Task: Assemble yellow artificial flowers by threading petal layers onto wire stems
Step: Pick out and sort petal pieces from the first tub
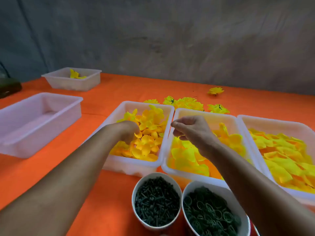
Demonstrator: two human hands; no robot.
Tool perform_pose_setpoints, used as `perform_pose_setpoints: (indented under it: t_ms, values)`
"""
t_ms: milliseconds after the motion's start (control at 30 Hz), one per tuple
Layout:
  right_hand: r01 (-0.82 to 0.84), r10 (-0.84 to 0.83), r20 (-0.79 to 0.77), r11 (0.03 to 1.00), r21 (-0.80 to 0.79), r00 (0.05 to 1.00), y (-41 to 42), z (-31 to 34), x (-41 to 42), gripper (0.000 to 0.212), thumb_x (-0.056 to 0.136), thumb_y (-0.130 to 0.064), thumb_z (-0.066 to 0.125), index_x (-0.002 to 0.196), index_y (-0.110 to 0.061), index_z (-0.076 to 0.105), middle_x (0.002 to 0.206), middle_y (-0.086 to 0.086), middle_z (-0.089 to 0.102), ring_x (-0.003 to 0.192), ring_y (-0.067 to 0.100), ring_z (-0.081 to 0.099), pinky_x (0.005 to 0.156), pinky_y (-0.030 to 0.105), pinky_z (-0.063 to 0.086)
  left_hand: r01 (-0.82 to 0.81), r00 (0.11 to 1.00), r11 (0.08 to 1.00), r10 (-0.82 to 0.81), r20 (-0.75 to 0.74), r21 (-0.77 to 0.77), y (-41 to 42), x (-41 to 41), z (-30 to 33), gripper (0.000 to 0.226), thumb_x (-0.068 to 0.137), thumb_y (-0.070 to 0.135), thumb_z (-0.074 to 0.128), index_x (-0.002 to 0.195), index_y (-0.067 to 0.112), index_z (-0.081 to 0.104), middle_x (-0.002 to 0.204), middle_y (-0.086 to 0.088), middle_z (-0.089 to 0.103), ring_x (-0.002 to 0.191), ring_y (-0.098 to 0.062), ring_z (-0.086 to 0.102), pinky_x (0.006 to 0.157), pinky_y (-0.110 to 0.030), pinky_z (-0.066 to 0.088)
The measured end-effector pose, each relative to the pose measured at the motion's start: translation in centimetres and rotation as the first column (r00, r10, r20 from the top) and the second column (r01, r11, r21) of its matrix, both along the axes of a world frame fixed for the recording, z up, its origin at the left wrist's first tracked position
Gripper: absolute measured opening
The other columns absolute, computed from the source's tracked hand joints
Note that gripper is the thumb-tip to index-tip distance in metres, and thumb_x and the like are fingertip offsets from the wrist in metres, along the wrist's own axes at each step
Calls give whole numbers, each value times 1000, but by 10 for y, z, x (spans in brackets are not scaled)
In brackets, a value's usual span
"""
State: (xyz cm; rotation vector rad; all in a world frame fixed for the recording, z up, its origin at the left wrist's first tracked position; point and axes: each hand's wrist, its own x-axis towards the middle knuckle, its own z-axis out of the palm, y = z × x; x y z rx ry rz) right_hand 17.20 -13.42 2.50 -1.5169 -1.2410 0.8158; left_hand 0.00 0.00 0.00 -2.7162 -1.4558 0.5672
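I see both forearms reaching away from me over the orange table (109,89). The left hand (128,132) dips into the left petal tray (119,165), fingers curled down among the small petals (148,133); I cannot tell whether it grips one. The right hand (190,132) hovers over the middle tray (167,167), fingers curled and pinched together toward the left, on something too small for me to make out.

I count five white trays: three side by side holding yellow petals, an empty one (34,123) at left, and a far one (75,79) with one yellow piece. Two round cups stand nearest: the left cup (136,189) holds dark pegs, the right cup (185,189) dark rings. About five finished flowers (187,103) lie beyond the trays, one apart at far right.
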Motion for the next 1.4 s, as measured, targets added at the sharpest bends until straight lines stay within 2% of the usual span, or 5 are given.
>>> perform_pose_setpoints:
  t_ms: [433,767,1100,1267,1400]
  values:
    - [-65,66,-51,997,33,997,21,-28,-5,20,90,-12,61,72,-20,67,61,-2,64,52,0,57,55,16,43,-34,956,995,6,294,90,27,-20,17,10,78,17,72,83,19,64,86,-2,64,78,-15,52,63,-25,40]
    - [-42,50,-86,994,100,995,22,-38,-1,17,90,-8,60,77,-16,68,66,2,65,54,-2,59,51,10,42,-128,931,989,96,352,69,22,-20,4,27,84,8,56,59,13,47,62,-7,47,70,-22,43,55,-31,27]
    - [65,-65,-28,998,12,997,46,-37,-20,35,88,-27,65,114,-3,63,95,17,69,62,17,62,49,19,37,-308,351,946,13,936,103,-14,19,3,19,90,12,58,76,0,62,72,-18,58,69,-24,49,62,-35,33]
    - [53,-46,-174,998,37,984,47,-44,-20,6,88,0,59,86,-2,64,64,9,60,45,7,57,41,16,38,-93,-81,955,274,958,-281,-20,30,-11,19,90,16,61,78,2,61,61,-7,46,53,-20,42,47,-28,39]
    - [11,-5,-275,1000,19,961,49,-47,-13,11,87,6,58,95,6,66,58,5,57,41,3,53,42,15,40,3,-162,816,571,805,-578,-17,27,-22,23,90,20,62,68,15,58,57,-2,51,50,-17,46,47,-23,38]
